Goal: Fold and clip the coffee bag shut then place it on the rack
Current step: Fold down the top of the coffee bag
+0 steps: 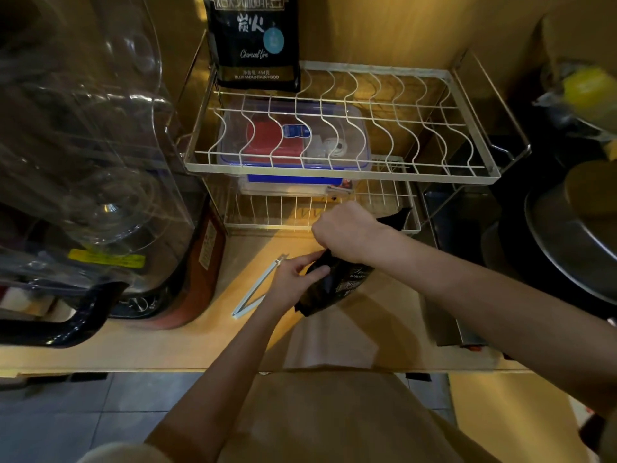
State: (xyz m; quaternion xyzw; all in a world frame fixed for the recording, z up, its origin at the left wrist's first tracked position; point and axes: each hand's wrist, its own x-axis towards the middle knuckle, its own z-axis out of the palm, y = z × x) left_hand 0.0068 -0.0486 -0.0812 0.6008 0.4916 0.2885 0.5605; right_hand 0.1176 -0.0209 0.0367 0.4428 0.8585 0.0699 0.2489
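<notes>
A black coffee bag [337, 285] is held over the wooden counter in front of the wire rack [340, 168]. My right hand [344, 230] grips the bag's top from above, its fist closed on the folded end. My left hand [293, 282] pinches the bag's left side lower down. A white bag clip [257, 289] lies open in a V on the counter, just left of my left hand and partly under it. A second black coffee bag [255, 41] stands upright on the rack's top tier at the back left.
A clear plastic box with a blue rim [230, 145] sits on the rack's lower tier. A large clear appliance with a dark base [83, 195] fills the left side. Metal pans [574, 235] crowd the right. The counter's front edge [200, 369] runs below my arms.
</notes>
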